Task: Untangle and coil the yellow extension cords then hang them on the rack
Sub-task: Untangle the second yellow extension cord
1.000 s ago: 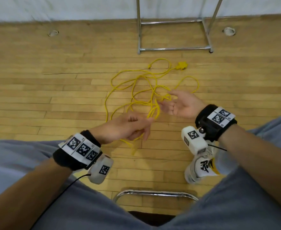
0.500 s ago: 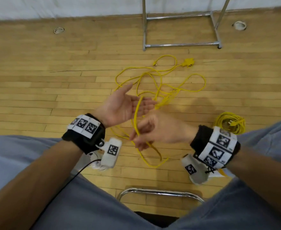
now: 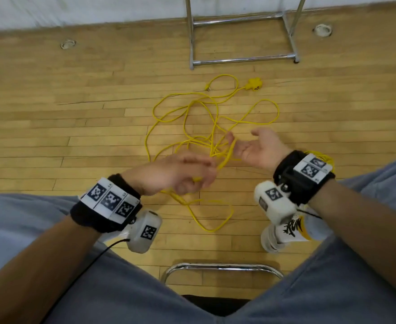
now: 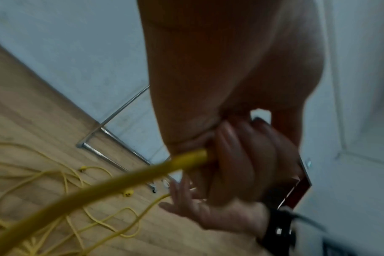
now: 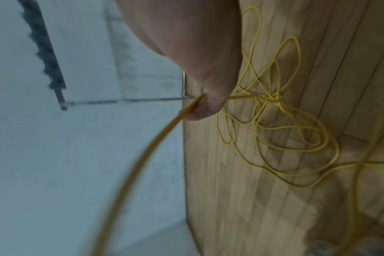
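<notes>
Two hands work above the tangled cord (image 3: 212, 118): left hand (image 3: 180, 175) grips a strand, right hand (image 3: 260, 148) open-palmed, strands draped over its fingers. Risk: pulling now cinches the crossings nearest the rack (image 3: 243, 59) into a knot.

Two yellow cords (image 3: 212, 118), one rack (image 3: 243, 59), two hands (image 3: 176, 176), one shoe (image 3: 285, 232).

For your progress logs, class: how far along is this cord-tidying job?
Done: one coil lies behind the right wrist. In hand: the left hand grips the tangled cord, strands draped over the open right hand. Left: most cord is on the floor; nothing visibly hangs on the rack.
</notes>
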The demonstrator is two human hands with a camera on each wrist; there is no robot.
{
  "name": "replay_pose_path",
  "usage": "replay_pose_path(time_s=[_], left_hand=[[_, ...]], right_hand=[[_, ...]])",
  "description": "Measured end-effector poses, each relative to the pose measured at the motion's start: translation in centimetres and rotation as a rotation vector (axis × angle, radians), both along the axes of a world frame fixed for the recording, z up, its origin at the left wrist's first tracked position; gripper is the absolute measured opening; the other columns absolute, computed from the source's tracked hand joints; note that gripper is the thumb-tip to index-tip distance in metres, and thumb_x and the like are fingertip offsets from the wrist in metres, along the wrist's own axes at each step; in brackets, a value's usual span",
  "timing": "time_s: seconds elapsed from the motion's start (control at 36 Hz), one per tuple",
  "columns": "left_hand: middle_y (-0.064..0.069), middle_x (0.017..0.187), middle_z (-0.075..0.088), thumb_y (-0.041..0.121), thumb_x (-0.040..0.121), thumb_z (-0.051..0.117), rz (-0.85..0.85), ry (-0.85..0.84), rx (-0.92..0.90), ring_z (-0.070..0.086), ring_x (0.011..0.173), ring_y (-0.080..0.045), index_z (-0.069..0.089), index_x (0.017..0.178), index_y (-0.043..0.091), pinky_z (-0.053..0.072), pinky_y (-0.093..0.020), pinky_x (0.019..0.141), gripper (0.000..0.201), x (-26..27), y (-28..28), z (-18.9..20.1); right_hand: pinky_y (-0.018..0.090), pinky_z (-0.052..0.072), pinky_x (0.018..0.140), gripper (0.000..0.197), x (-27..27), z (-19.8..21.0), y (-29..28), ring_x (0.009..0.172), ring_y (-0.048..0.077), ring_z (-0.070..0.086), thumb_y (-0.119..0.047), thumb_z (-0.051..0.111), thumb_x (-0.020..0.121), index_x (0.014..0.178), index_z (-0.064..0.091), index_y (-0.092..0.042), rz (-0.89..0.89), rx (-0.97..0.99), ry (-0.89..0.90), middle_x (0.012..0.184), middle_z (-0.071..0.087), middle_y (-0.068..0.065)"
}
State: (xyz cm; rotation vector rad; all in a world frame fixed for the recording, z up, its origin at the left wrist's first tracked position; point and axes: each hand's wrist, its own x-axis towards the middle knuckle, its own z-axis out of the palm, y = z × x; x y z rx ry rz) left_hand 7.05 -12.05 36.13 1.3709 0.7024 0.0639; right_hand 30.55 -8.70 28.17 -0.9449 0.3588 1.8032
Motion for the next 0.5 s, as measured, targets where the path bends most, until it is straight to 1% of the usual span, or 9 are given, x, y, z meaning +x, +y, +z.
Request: replay_pose_path(time_s=[0.08,0.11,0.17,0.25,0.33,0.39,0.44,0.47,0.5], left_hand=[[-0.005,0.063,0.035,0.027,0.110,0.046,-0.314,0.170,0.036,0.027,0.056,-0.020,0.057,0.082,0.008,0.026,-0.035,0.052,0.036,-0.2,-0.6,-1.5],[-0.006,0.066,0.044,0.029,0.110,0.044,-0.364,0.219,0.056,0.038,0.060,-0.021,0.061,0.087,0.004,0.035,-0.037,0.059,0.037,-0.4,-0.6,-2.1],[-0.008,0.089,0.066,0.030,0.109,0.043,-0.378,0.325,0.070,0.061,0.081,-0.022,0.068,0.107,0.004,0.048,-0.037,0.079,0.036,-0.5,-0.4,-3.3],[-0.007,0.122,0.070,0.028,0.109,0.043,-0.104,0.445,0.084,0.066,0.115,-0.022,0.068,0.121,0.013,0.051,-0.041,0.100,0.031,-0.7,-0.1,-4.7],[-0.012,0.117,0.072,0.039,0.111,0.032,0.344,0.246,-0.110,0.068,0.110,-0.027,0.069,0.111,0.011,0.046,-0.048,0.107,0.046,0.5,0.7,-4.2],[-0.004,0.085,0.071,0.047,0.109,0.028,0.546,0.047,-0.265,0.069,0.093,-0.025,0.071,0.083,0.019,0.049,-0.048,0.102,0.058,1.6,1.8,-3.0],[0.000,0.054,0.057,0.047,0.109,0.021,0.604,-0.142,-0.418,0.065,0.062,-0.021,0.066,0.058,0.020,0.057,-0.038,0.076,0.073,2.2,2.7,-1.7],[-0.004,0.050,0.056,0.047,0.109,0.021,0.625,-0.204,-0.491,0.063,0.053,-0.023,0.069,0.062,0.015,0.056,-0.033,0.062,0.075,2.4,3.1,-1.3],[-0.008,0.056,0.063,0.046,0.109,0.023,0.666,-0.246,-0.557,0.066,0.053,-0.025,0.073,0.079,0.008,0.055,-0.031,0.054,0.070,2.5,3.5,-0.8]], right_hand=[[0.026,0.053,0.042,0.027,0.6,0.8,0.8,0.044,0.023,0.064,-0.012,0.038,0.109,0.125,0.047,0.008,-0.044,-0.007,-0.084,0.088,0.064,0.020],[0.023,0.051,0.042,0.022,0.4,1.2,0.8,0.043,0.019,0.062,-0.010,0.039,0.109,0.115,0.053,0.006,-0.027,0.022,-0.142,0.080,0.065,0.016],[0.021,0.051,0.046,0.022,-0.2,2.2,0.7,0.048,0.013,0.062,-0.010,0.043,0.109,0.102,0.060,0.002,0.026,0.131,-0.248,0.070,0.067,0.008],[0.025,0.055,0.059,0.019,-1.4,4.7,-0.2,0.065,0.011,0.066,-0.014,0.049,0.107,0.110,0.066,-0.006,0.182,0.389,-0.322,0.085,0.069,0.003],[0.032,0.058,0.073,0.017,-2.6,6.9,-2.0,0.082,0.016,0.069,-0.010,0.055,0.104,0.113,0.068,-0.007,0.384,0.650,-0.413,0.100,0.073,0.006],[0.036,0.059,0.077,0.018,-3.1,7.6,-3.2,0.087,0.021,0.071,-0.006,0.056,0.102,0.116,0.068,-0.003,0.532,0.794,-0.551,0.102,0.074,0.011],[0.039,0.060,0.077,0.018,-3.5,7.8,-4.3,0.085,0.024,0.072,-0.003,0.058,0.102,0.116,0.068,0.001,0.692,0.896,-0.658,0.098,0.075,0.013],[0.040,0.061,0.076,0.017,-3.6,7.7,-4.8,0.084,0.025,0.072,-0.001,0.057,0.101,0.114,0.067,0.001,0.758,0.925,-0.671,0.095,0.075,0.012],[0.041,0.062,0.076,0.014,-3.7,7.5,-5.1,0.082,0.025,0.073,0.001,0.057,0.101,0.112,0.066,0.001,0.812,0.943,-0.667,0.093,0.075,0.011]])
